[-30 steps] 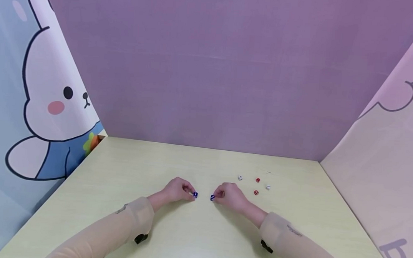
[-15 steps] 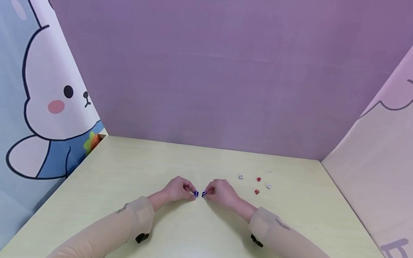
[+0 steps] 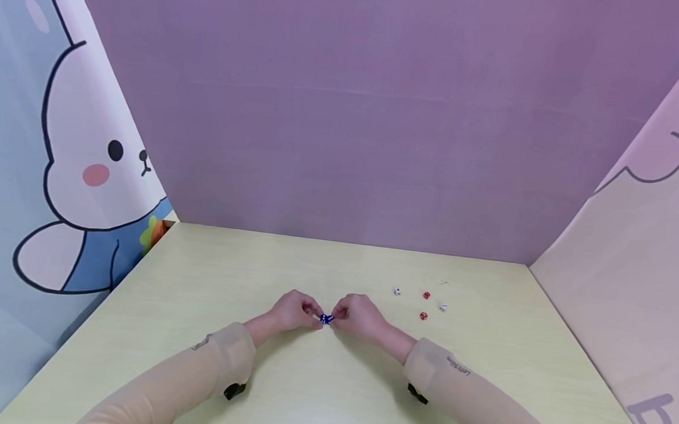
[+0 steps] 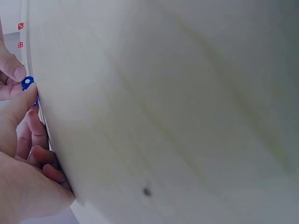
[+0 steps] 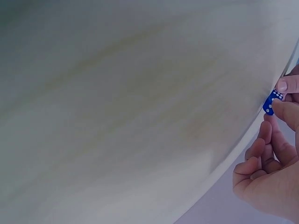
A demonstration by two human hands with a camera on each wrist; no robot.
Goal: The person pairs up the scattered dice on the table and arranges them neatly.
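Note:
Two blue dice with white pips meet at the middle of the table (image 3: pixel 286 387) in the head view. My left hand (image 3: pixel 295 311) pinches the left blue die (image 3: pixel 323 319) between thumb and finger. From the other side, my right hand (image 3: pixel 362 317) pinches the right blue die (image 3: pixel 330 319). The dice look to be touching. In the right wrist view, a blue die (image 5: pixel 268 105) shows beside the right thumb. The left wrist view shows a blue die (image 4: pixel 28 81) partly covered by fingertips.
Right of my right hand lie a white die (image 3: pixel 397 291), another white die (image 3: pixel 443 307), a red die (image 3: pixel 426 295) and a second red die (image 3: pixel 423 316). A purple backdrop (image 3: pixel 343 123) rises behind the table, with printed curtains at both sides.
My right hand has moved left with its blue die until it meets the left one. The left hand has stayed almost still, holding its die.

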